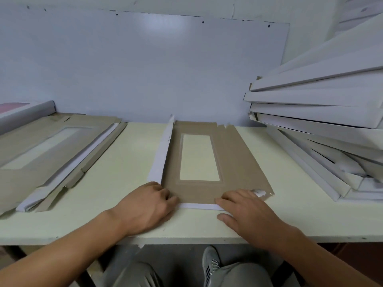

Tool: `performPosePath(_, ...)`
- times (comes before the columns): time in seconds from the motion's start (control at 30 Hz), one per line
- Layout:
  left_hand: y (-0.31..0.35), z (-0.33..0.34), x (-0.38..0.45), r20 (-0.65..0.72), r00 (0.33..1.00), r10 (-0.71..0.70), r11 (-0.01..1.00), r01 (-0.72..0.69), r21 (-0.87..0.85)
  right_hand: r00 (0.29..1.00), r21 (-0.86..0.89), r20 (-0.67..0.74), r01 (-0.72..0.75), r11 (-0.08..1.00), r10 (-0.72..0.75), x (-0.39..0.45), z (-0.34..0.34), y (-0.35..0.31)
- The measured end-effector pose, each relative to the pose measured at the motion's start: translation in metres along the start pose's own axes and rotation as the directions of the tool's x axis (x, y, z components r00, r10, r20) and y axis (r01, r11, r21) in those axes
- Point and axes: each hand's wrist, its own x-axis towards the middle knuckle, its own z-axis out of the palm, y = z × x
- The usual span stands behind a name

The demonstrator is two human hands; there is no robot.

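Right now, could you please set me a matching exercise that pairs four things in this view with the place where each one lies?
Things:
1. brown windowed sheet
2. pile of white folded boxes
3. stack of flat brown sheets
4. grey shoe

Places:
A. left end of the table
B. below the table's near edge
C. middle of the table, towards the front
D. right end of the table

Pairs: 1-C, 2-D, 3-A, 4-B.
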Motion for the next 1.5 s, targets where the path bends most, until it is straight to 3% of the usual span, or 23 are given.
performPosePath(0.1, -0.001, -0.004, 0.008, 0.032, 0.996, -0.082, 0.996, 0.082, -0.025, 1.0, -0.011, 0.006, -0.021, 1.0, 0.021, 0.014, 0.0, 0.0)
performPosePath(0.17, -0.004, -0.006, 0.016, 0.058, 0.977, -0.205, 0.974, 0.209, -0.084, 0.995, 0.018, 0.037, -0.09, 0.996, 0.09, 0.024, -0.002, 0.002)
performPosePath(0.3, 0.005, -0.004, 0.039, 0.069, 0.934, -0.35, 0.936, 0.351, -0.007, 0.973, 0.217, 0.076, -0.23, 0.949, 0.219, 0.046, -0.004, 0.003)
performPosePath(0.37, 0.02, 0.005, 0.051, 0.051, 0.94, -0.338, 0.941, 0.338, 0.011, 0.976, 0.198, 0.083, -0.216, 0.956, 0.203, 0.057, 0.001, -0.003)
performPosePath(0.43, 0.033, 0.018, 0.06, 0.129, 0.949, -0.288, 0.943, 0.305, -0.134, 0.985, 0.133, 0.094, -0.156, 0.979, 0.144, 0.065, 0.009, -0.01)
performPosePath(0.5, 0.039, 0.026, 0.06, 0.248, 0.937, -0.246, 0.884, 0.322, -0.338, 0.977, 0.123, 0.191, -0.115, 0.986, 0.09, 0.069, 0.017, -0.012)
performPosePath(0.57, 0.036, 0.033, 0.054, 0.356, 0.911, -0.209, 0.822, 0.361, -0.44, 0.937, 0.155, 0.334, -0.164, 0.974, 0.104, 0.071, 0.022, -0.008)
performPosePath(0.7, 0.021, 0.034, 0.037, 0.436, 0.88, -0.188, 0.81, 0.39, -0.437, 0.914, 0.076, 0.374, -0.203, 0.976, 0.161, 0.067, 0.026, 0.004)
performPosePath(0.83, 0.007, 0.028, 0.016, 0.475, 0.844, -0.249, 0.839, 0.433, -0.329, 0.906, -0.066, 0.359, -0.214, 0.975, 0.223, 0.054, 0.023, 0.026)
performPosePath(0.9, 0.005, 0.024, 0.012, 0.441, 0.843, -0.307, 0.87, 0.436, -0.228, 0.906, -0.092, 0.363, -0.195, 0.976, 0.216, 0.05, 0.017, 0.037)
performPosePath(0.97, 0.007, 0.02, 0.02, 0.308, 0.877, -0.369, 0.888, 0.431, -0.16, 0.917, -0.032, 0.354, -0.186, 0.982, 0.185, 0.054, 0.009, 0.048)
performPosePath(1.07, 0.017, 0.015, 0.044, 0.087, 0.931, -0.354, 0.892, 0.364, -0.268, 0.935, 0.082, 0.277, -0.251, 0.964, 0.22, 0.068, -0.003, 0.076)
performPosePath(1.2, 0.037, 0.013, 0.067, -0.039, 0.961, -0.275, 0.903, 0.244, -0.352, 0.931, 0.104, 0.249, -0.301, 0.948, 0.268, 0.076, -0.01, 0.122)
performPosePath(1.33, 0.038, 0.008, 0.062, -0.113, 0.977, -0.182, 0.901, 0.119, -0.418, 0.93, -0.093, 0.282, -0.217, 0.972, 0.235, 0.078, -0.008, 0.156)
performPosePath(1.5, -0.003, 0.005, 0.031, -0.119, 0.993, 0.025, 0.813, -0.09, -0.575, 0.956, -0.248, 0.215, -0.142, 0.958, 0.198, 0.08, -0.004, 0.17)
